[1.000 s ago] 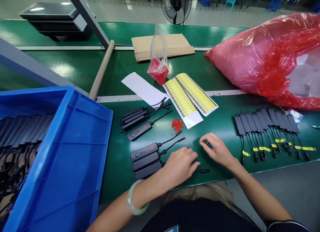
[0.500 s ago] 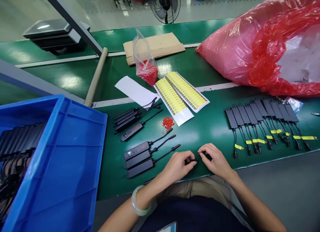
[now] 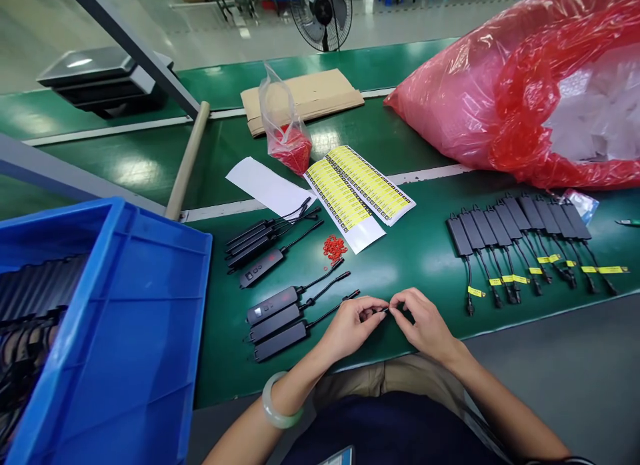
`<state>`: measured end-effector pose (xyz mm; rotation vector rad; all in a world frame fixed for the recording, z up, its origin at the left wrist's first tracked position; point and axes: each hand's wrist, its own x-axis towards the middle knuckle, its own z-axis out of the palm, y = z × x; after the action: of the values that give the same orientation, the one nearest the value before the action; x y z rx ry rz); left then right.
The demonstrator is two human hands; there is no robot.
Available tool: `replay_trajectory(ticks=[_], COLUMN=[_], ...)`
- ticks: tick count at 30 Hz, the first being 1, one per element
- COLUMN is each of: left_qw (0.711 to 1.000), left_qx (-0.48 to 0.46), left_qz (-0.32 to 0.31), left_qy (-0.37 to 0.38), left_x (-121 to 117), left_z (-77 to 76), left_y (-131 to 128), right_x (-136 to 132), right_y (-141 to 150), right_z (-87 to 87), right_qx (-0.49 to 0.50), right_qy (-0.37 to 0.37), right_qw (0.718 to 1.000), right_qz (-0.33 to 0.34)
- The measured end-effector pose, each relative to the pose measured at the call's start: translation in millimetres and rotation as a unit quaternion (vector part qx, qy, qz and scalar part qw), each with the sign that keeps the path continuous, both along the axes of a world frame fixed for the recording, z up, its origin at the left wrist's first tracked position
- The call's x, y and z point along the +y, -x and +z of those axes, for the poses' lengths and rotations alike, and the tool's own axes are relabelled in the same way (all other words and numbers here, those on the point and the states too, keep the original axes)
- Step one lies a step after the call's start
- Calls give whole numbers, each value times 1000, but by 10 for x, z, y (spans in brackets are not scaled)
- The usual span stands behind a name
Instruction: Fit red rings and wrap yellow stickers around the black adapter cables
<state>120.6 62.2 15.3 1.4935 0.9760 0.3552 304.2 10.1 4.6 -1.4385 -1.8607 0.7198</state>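
Observation:
My left hand (image 3: 350,326) is closed around the end of a black cable connector (image 3: 385,309), whose dark tip shows at the fingertips. My right hand (image 3: 423,321) meets it there in a pinch; whatever lies between its fingers is too small to make out. Left of the hands are black controllers (image 3: 281,340) with short cables, the nearest cable passing close to my left fingers. A small pile of red rings (image 3: 334,248) lies beyond them. Further up are yellow label sheets (image 3: 345,197).
A blue crate (image 3: 150,318) of similar units stands at left. Controllers with yellow cable tags (image 3: 495,228) form a row at right, below a large red plastic bag (image 3: 450,111). A clear bag of red pieces (image 3: 293,148), cardboard (image 3: 320,95) and white paper (image 3: 267,187) lie further back.
My left hand has picked up the black connector from near the table edge. Both hands have come together until their fingertips meet. The view has shifted slightly.

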Motion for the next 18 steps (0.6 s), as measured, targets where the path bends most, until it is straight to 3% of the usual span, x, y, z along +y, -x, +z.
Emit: replay_trajectory(ticks=[8, 12, 16, 18], left_qw=[991, 984, 977, 968], left_qx=[61, 80, 56, 62], left_qz=[20, -26, -100, -97], left_qy=[-117, -158, -178, -222], left_x=[10, 74, 275, 475], left_z=[91, 107, 176, 227], left_y=[18, 74, 220, 318], right_x=[41, 127, 361, 569], right_y=[157, 181, 152, 166], right_z=[-4, 35, 132, 163], right_qx=[-17, -27, -48, -68], right_qy=[-16, -14, -2, 3], right_qw=[1000, 999, 998, 997], right_qz=[4, 25, 36, 28])
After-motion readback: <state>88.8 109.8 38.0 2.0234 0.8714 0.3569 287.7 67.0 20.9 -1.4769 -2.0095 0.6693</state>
